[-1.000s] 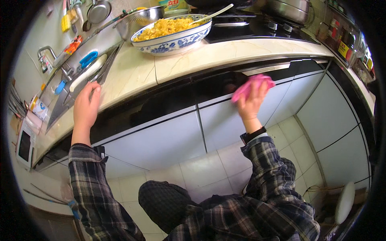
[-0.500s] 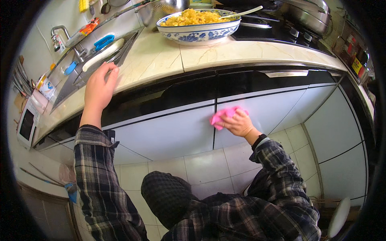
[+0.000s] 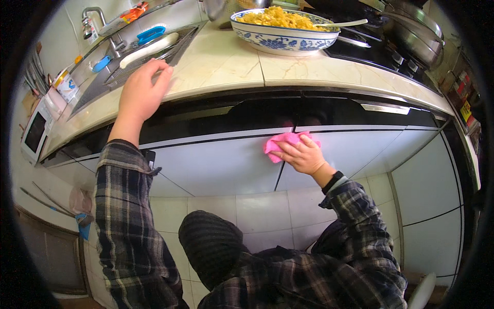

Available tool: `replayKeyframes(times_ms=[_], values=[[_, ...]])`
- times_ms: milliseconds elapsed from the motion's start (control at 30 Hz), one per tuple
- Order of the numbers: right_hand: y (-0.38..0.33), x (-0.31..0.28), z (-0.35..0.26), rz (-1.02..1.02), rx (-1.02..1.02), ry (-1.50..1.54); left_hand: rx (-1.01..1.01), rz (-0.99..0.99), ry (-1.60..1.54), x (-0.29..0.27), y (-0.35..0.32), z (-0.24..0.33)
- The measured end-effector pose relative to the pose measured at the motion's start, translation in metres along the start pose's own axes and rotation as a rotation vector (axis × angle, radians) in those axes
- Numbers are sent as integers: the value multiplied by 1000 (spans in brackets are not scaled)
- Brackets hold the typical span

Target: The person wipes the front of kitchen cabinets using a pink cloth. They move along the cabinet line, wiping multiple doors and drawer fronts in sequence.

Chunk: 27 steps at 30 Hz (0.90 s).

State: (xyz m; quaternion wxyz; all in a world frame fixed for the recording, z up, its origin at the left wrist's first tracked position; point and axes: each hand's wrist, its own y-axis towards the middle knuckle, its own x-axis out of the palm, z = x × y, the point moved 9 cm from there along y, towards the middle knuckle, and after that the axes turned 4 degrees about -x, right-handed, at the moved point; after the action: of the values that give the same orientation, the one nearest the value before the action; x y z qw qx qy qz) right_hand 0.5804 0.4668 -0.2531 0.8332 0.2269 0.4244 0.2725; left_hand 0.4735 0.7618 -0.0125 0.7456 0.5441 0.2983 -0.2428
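Note:
My right hand [image 3: 303, 155] presses a pink cloth [image 3: 285, 142] flat against the white cabinet door [image 3: 221, 165] below the counter, at the seam between two doors. My left hand [image 3: 141, 92] rests on the front edge of the pale marble counter [image 3: 226, 62], fingers spread, holding nothing. Both arms wear dark plaid sleeves. My knee shows at the bottom centre.
A blue-and-white bowl [image 3: 283, 36] of yellow food with a spoon stands on the counter. A black stove with a pan [image 3: 411, 31] lies at the right. The sink [image 3: 134, 56] with a tap and utensils is at the left. White floor tiles lie below.
My right hand carried the pink cloth down from the dark strip under the counter edge to the white door and leftward. The left hand stayed on the counter edge.

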Motion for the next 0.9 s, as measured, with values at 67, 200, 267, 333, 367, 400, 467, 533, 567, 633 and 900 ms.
replayKeyframes(times_ms=[67, 200, 267, 333, 367, 400, 467, 533, 567, 633, 900], values=[[2, -18, 23, 103, 110, -9, -4, 11, 9, -1, -1, 0], [15, -50, 75, 245, 645, -117, 1, 14, 26, -1, -2, 3], [37, -53, 64, 373, 715, -94, -18, 21, 43, -1, -2, 4], [67, -50, 40, 359, 513, -80, -24, 20, 37, -3, -1, 4], [75, -42, 38, 272, 473, -71, -38, 2, 21, -3, -1, 4], [81, -39, 33, 222, 389, -94, -38, -6, 7, -3, -2, 5], [79, -44, 34, 207, 255, -111, -26, -4, 11, -4, -4, 8], [68, -52, 46, 160, 187, -117, -14, 2, 10, -5, -3, 9], [61, -59, 55, 131, 195, -106, -20, -3, 5, -5, -3, 9], [45, -85, 74, 195, 249, -20, 4, 12, 15, -6, -3, 12], [22, -186, 179, 361, 691, -243, -20, 16, -23, -7, -6, 12]])
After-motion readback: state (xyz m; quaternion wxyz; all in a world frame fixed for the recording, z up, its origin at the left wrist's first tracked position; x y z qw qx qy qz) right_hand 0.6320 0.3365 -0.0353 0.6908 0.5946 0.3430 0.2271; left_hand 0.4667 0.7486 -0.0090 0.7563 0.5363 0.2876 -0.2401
